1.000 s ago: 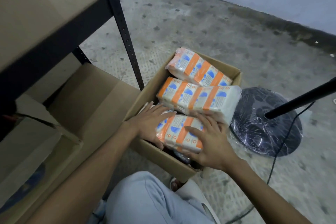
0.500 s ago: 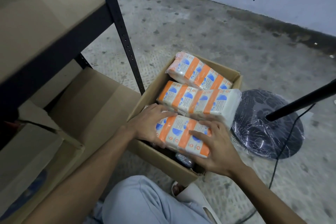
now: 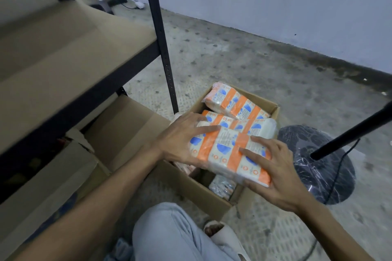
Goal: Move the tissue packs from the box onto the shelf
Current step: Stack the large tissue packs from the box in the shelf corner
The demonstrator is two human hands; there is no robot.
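Over box [image 3: 203, 195], tissue pack [image 3: 224, 154] ends under left hand [image 3: 180, 140], right hand [image 3: 273, 173]

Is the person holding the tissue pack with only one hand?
No, the left hand and the right hand both grip the tissue pack, one at each end.

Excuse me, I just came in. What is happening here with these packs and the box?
A person beside a shelf is unloading a cardboard box. The left hand and the right hand hold one tissue pack by its two ends, over the near end of the box. In the box, two more packs lie on top. The shelf board in view bears no pack yet.
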